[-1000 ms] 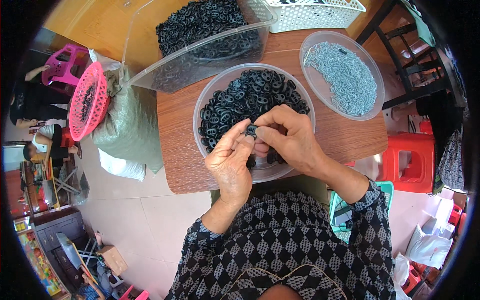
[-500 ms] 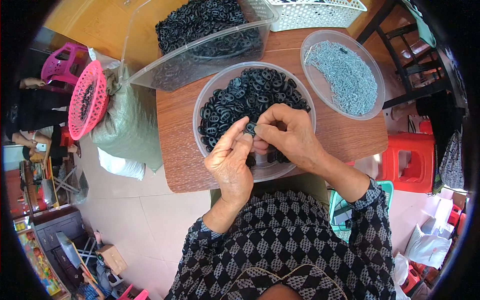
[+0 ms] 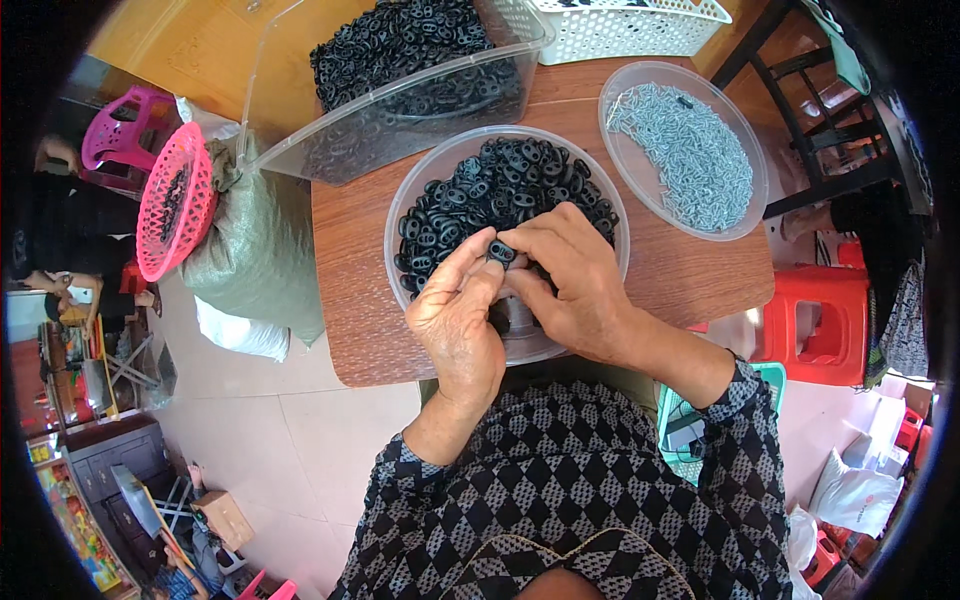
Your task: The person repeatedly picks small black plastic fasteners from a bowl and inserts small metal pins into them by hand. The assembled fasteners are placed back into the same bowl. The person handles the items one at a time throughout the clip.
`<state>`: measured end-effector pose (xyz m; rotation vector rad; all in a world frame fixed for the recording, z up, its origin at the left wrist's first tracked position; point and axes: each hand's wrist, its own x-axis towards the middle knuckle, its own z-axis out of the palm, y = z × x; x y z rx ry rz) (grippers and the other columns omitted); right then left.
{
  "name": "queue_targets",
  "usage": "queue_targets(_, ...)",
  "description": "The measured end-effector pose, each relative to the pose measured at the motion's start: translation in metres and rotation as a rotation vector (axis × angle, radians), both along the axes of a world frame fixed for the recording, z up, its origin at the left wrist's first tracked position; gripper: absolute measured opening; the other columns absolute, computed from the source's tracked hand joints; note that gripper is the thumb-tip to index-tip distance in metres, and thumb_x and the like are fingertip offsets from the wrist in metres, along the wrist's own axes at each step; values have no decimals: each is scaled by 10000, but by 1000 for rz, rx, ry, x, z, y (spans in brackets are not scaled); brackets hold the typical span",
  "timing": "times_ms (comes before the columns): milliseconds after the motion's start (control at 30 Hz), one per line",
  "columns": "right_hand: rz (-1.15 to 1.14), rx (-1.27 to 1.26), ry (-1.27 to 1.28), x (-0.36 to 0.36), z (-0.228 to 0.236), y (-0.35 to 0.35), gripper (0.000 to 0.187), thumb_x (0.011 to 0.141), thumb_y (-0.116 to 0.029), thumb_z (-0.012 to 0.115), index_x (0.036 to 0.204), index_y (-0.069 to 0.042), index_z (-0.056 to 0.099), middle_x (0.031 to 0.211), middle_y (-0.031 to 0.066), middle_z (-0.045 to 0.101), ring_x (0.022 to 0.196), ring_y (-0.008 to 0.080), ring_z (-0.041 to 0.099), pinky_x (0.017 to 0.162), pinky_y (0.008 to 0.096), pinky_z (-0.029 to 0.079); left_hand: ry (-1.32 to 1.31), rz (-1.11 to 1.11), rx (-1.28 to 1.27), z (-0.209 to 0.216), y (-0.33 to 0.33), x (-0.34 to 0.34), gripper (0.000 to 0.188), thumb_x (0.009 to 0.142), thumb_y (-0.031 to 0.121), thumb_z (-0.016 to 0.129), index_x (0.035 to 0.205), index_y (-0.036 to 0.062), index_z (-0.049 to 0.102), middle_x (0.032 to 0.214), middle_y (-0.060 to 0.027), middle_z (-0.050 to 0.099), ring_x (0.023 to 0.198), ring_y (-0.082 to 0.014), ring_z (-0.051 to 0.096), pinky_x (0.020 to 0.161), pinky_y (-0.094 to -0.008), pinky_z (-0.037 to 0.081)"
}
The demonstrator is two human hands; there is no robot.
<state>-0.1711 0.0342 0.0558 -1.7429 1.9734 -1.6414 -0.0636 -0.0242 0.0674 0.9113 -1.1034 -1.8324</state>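
A small black two-hole cord lock (image 3: 501, 252) is pinched between the thumb and index finger of my left hand (image 3: 458, 325), above the near part of a clear round bowl (image 3: 540, 348). My right hand (image 3: 578, 280) is right beside it, thumb and index finger apart, with the index fingertip close against the cord lock's far edge. I cannot see anything held in the right hand. Many like black pieces (image 3: 480, 190) fill the bowl; some lie hidden behind my hands. To the right, a clear round dish (image 3: 635, 170) holds a heap of small silvery springs (image 3: 690, 150).
A large clear bin (image 3: 370, 115) of black pieces stands at the far left of the brown table (image 3: 350, 300), beside a white basket (image 3: 630, 32). Left are a pink basket (image 3: 195, 215) and a green sack (image 3: 255, 260); right, a red stool (image 3: 825, 320). Another person (image 3: 75, 230) is at far left.
My right thumb and index finger have come apart from their pinch at the cord lock. The piece stays in my left hand, now showing its two-hole face more fully.
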Motion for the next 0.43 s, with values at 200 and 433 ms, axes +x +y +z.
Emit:
queue_targets(200, -47, -52, 75, 1, 1, -1, 303, 634, 15, 635, 932, 34, 582, 829, 133, 564, 736, 289, 511, 600, 361, 444, 35, -27, 19, 3, 1, 0, 265, 835, -46, 528, 1090, -101, 576, 846, -60, 598, 675, -81, 521, 614, -207, 439)
queue_targets(433, -39, -24, 43, -2, -4, 2, 336, 617, -11, 662, 941, 27, 585, 847, 130, 575, 736, 292, 516, 617, 370, 452, 23, -90, -22, 1, 1, 3, 260, 865, -32, 504, 1105, -65, 599, 873, -37, 611, 702, -51, 517, 660, -180, 447)
